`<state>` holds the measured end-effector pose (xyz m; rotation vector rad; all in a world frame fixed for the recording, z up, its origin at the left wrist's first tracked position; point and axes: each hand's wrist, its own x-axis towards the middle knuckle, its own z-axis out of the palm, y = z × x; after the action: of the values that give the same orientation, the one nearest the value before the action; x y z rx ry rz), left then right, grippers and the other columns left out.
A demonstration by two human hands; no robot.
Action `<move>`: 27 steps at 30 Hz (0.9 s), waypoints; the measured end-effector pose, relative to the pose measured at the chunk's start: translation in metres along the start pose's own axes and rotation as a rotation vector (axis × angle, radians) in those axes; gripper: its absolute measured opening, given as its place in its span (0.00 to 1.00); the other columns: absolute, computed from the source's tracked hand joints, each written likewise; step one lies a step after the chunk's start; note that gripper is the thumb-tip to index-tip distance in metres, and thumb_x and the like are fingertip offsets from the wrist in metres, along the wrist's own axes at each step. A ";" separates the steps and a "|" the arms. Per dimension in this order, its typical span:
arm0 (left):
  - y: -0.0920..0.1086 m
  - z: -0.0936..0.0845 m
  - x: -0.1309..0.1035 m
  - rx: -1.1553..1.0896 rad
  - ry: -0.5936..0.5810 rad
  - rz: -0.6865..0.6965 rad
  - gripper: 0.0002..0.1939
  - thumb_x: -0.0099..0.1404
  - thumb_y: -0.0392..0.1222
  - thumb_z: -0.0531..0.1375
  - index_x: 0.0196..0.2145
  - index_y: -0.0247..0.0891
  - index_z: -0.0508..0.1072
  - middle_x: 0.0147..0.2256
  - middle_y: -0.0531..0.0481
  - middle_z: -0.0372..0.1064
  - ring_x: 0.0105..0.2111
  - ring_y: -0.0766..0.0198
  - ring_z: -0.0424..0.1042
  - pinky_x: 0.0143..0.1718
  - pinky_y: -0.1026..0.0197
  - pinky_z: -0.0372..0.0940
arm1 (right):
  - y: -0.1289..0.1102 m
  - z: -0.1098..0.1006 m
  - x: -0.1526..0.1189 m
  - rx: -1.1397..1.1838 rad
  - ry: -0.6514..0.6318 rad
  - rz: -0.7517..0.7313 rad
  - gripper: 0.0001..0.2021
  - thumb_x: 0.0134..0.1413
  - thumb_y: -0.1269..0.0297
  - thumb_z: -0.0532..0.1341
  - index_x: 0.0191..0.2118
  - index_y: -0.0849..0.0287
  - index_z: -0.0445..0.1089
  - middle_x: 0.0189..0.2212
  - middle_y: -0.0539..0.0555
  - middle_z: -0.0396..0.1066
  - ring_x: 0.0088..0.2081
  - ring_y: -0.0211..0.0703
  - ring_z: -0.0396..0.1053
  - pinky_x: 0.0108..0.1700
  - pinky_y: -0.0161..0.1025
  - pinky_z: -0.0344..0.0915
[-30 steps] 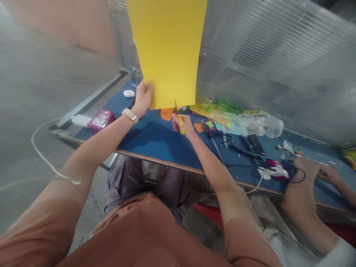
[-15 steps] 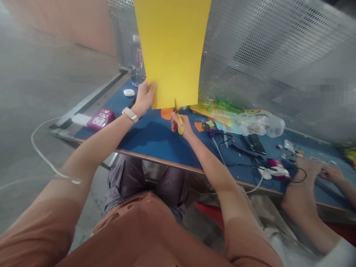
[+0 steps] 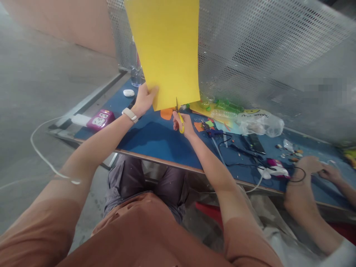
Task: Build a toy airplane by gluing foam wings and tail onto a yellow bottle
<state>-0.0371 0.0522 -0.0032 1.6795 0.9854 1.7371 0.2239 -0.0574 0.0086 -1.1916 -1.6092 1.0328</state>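
Note:
My left hand (image 3: 144,99) pinches the lower left edge of a large yellow sheet of paper (image 3: 169,52), which stands up above the table. My right hand (image 3: 184,125) is closed round the yellow handles of a pair of scissors (image 3: 181,120). The dark blades point up and meet the sheet's bottom edge near its middle. Behind the sheet's lower edge, an orange paper piece (image 3: 166,114) lies on the blue tabletop (image 3: 155,139).
A purple power socket (image 3: 101,119), a white case (image 3: 128,93) and a bottle (image 3: 135,70) stand left. To the right lie a glue gun (image 3: 215,132), paper scraps, a plastic bag (image 3: 261,122), a green bottle (image 3: 229,106) and cables. A co-worker's hands (image 3: 308,165) are at far right.
The yellow sheet has tilted, its top shifting left and its lower right corner rising slightly. My right hand with the scissors has moved a little to the right.

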 end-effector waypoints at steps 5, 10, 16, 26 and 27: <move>0.010 -0.001 -0.003 0.064 -0.028 -0.014 0.37 0.91 0.83 0.60 0.60 0.43 0.77 0.53 0.44 0.87 0.65 0.50 0.84 0.69 0.40 0.81 | -0.006 0.001 -0.001 0.009 -0.053 0.047 0.48 0.56 0.04 0.76 0.26 0.50 0.70 0.18 0.51 0.70 0.19 0.42 0.69 0.23 0.39 0.70; 0.006 -0.001 -0.003 -0.069 0.035 -0.002 0.35 0.80 0.83 0.72 0.56 0.48 0.81 0.55 0.38 0.87 0.61 0.37 0.89 0.64 0.35 0.85 | -0.003 0.006 -0.001 0.041 -0.111 0.068 0.48 0.53 0.05 0.77 0.26 0.51 0.71 0.18 0.51 0.71 0.19 0.39 0.70 0.22 0.36 0.69; -0.004 -0.001 0.004 -0.232 0.086 0.026 0.39 0.75 0.88 0.75 0.56 0.49 0.84 0.55 0.39 0.89 0.69 0.34 0.88 0.71 0.34 0.88 | 0.003 0.007 0.001 0.060 -0.116 0.082 0.47 0.52 0.07 0.80 0.26 0.52 0.72 0.17 0.50 0.71 0.18 0.37 0.70 0.21 0.33 0.68; -0.011 0.009 -0.004 -0.259 0.074 0.035 0.41 0.76 0.87 0.75 0.59 0.47 0.87 0.58 0.36 0.90 0.63 0.36 0.90 0.71 0.32 0.86 | 0.002 0.008 0.001 0.046 -0.089 0.067 0.45 0.61 0.10 0.78 0.26 0.52 0.71 0.16 0.49 0.70 0.17 0.36 0.69 0.21 0.32 0.68; -0.011 0.009 -0.004 -0.254 0.074 0.035 0.41 0.76 0.87 0.75 0.59 0.46 0.87 0.58 0.35 0.90 0.61 0.37 0.90 0.71 0.32 0.86 | 0.002 0.008 0.000 0.046 -0.086 0.064 0.45 0.62 0.11 0.78 0.26 0.52 0.71 0.16 0.49 0.70 0.17 0.36 0.69 0.21 0.32 0.68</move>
<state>-0.0293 0.0566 -0.0146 1.4880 0.7344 1.8718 0.2162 -0.0578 0.0045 -1.1894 -1.6133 1.1697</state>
